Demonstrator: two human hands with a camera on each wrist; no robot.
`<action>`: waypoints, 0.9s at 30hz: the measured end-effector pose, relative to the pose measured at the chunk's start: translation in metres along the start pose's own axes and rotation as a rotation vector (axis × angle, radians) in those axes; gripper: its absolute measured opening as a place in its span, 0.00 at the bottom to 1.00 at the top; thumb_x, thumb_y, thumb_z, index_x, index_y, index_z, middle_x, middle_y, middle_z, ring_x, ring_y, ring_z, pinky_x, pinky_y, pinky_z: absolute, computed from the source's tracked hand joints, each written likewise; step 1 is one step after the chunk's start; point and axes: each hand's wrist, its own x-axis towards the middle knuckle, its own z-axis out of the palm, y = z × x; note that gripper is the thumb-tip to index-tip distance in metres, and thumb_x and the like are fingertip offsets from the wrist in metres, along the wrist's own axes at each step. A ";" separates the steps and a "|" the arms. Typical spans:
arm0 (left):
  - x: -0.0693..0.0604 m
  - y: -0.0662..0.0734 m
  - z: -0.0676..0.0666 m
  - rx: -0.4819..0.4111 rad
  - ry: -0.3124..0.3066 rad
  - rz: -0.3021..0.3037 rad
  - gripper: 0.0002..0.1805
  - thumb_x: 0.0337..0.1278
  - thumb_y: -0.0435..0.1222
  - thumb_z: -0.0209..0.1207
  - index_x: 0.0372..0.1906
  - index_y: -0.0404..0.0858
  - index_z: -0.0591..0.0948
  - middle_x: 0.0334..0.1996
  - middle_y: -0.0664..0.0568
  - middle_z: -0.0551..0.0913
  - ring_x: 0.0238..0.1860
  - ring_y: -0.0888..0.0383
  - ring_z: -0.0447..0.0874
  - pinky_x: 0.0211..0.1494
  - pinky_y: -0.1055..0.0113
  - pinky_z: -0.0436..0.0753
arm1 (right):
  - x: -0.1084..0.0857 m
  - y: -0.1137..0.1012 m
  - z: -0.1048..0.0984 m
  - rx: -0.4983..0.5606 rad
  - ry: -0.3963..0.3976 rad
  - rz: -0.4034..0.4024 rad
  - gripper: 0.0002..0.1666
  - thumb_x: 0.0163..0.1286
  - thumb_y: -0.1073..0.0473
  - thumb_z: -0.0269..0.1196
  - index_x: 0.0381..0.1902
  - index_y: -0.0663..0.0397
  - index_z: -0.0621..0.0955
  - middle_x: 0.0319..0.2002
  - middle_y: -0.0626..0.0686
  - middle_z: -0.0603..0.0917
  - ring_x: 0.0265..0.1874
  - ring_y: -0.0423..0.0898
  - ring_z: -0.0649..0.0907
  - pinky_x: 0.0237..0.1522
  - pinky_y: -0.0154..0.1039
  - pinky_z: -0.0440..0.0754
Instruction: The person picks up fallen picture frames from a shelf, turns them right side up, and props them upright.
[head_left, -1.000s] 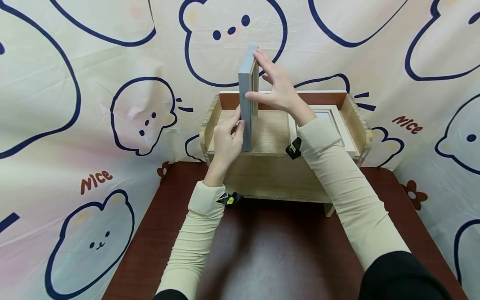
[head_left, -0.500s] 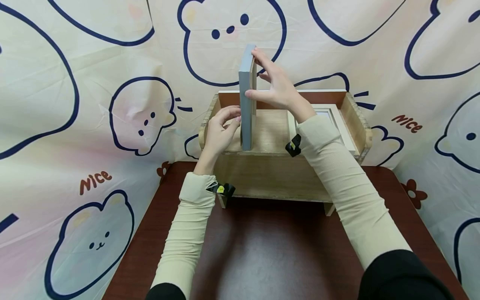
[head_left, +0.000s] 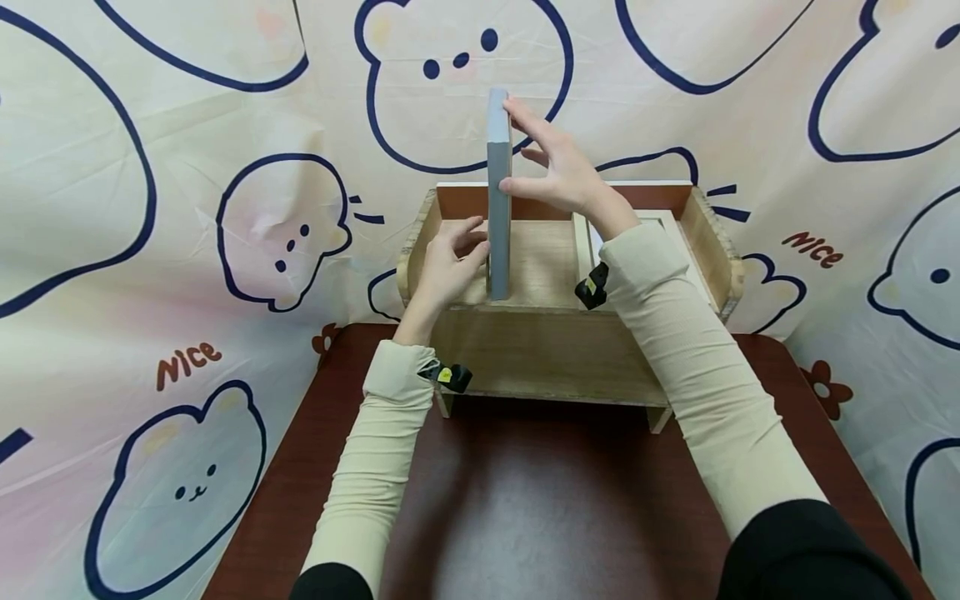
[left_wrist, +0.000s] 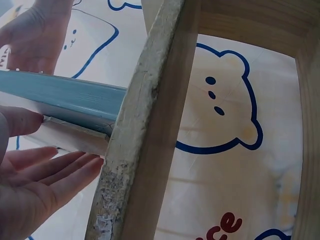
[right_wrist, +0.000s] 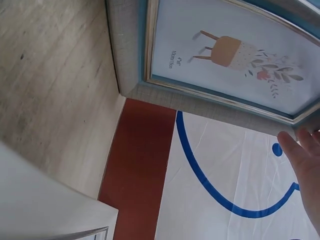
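A blue-grey picture frame (head_left: 498,225) stands upright on the wooden shelf (head_left: 540,258), its edge facing me. My right hand (head_left: 558,167) holds it from the right, with the thumb on the near edge and a fingertip by the top. Low on the other side, my left hand (head_left: 447,262) is at the frame's back. In the left wrist view, its thumb and fingers lie on either side of a pale flap (left_wrist: 75,137) behind the frame. The right wrist view shows the frame's front (right_wrist: 200,97), with a printed picture of a chair and flowers.
A white picture frame (head_left: 582,258) lies on the shelf's right half, partly hidden by my right arm. Raised side boards (head_left: 720,250) and a reddish-brown back strip (head_left: 652,197) bound the shelf. The shelf stands on a dark brown table (head_left: 540,492) before a printed cloth.
The blue-grey frame has shifted slightly right and turned more edge-on. My left hand has left its near edge and moved to the flap behind it. My right hand has kept its hold.
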 end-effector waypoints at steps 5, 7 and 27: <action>0.000 0.000 0.000 0.007 -0.011 -0.005 0.19 0.60 0.32 0.53 0.55 0.31 0.74 0.47 0.40 0.79 0.48 0.52 0.78 0.51 0.66 0.76 | -0.002 -0.002 0.002 0.024 0.021 -0.010 0.49 0.52 0.66 0.63 0.70 0.57 0.52 0.70 0.52 0.50 0.66 0.40 0.57 0.63 0.44 0.60; 0.000 -0.001 -0.001 0.005 -0.016 -0.001 0.18 0.60 0.32 0.53 0.55 0.31 0.75 0.47 0.41 0.80 0.47 0.53 0.78 0.50 0.66 0.76 | -0.004 -0.006 0.004 0.034 0.029 -0.014 0.48 0.52 0.67 0.62 0.70 0.60 0.53 0.70 0.54 0.50 0.65 0.41 0.58 0.63 0.44 0.61; -0.007 0.007 -0.024 0.466 0.112 0.248 0.10 0.57 0.29 0.53 0.35 0.27 0.83 0.24 0.41 0.82 0.23 0.53 0.77 0.29 0.63 0.78 | -0.010 -0.038 0.008 0.041 0.019 0.000 0.44 0.54 0.67 0.61 0.67 0.66 0.56 0.70 0.59 0.50 0.65 0.44 0.59 0.62 0.42 0.62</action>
